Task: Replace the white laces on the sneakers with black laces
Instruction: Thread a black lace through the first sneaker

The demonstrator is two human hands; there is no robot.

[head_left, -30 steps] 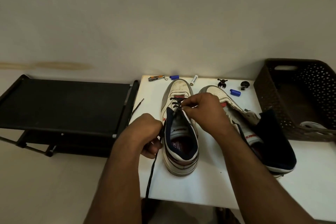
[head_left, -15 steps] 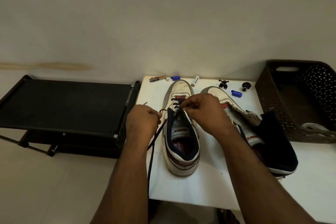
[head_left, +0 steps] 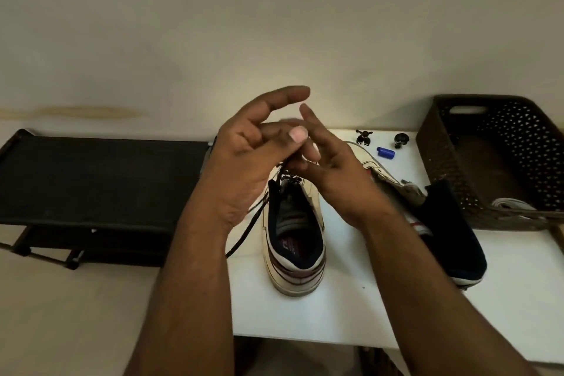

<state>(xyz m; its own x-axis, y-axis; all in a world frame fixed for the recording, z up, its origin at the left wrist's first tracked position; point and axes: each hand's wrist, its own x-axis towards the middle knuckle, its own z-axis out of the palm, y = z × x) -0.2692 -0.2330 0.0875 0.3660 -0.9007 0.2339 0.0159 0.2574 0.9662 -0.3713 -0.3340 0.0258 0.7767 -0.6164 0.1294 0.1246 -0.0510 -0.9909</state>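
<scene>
While a pale wall fills the upper half of the view, a white table (head_left: pixel 351 314) stands against it, with a black rack (head_left: pixel 100 180) at nine o'clock and a dark perforated basket (head_left: pixel 442 162) at three o'clock holding white laces (head_left: pixel 512 206). Two sneakers rest on the table: the left sneaker (head_left: pixel 294 247) upright at the centre, heel toward the camera, and the right sneaker (head_left: pixel 451 232) tipped on its side just beside it toward three o'clock. One black lace (head_left: pixel 244 235) runs from the left sneaker's eyelets, under the left wrist, to the table's edge at eight o'clock. Three small items sit at one o'clock: two black pieces (head_left: pixel 363 136) and one blue cap (head_left: pixel 386 152). Both hands are raised together above the left sneaker's toe. The left hand (head_left: pixel 253 146) has its index finger extended and its thumb pressed against the right hand (head_left: pixel 332 168), whose fingers are loosely spread; whether either pinches the lace I cannot tell.
</scene>
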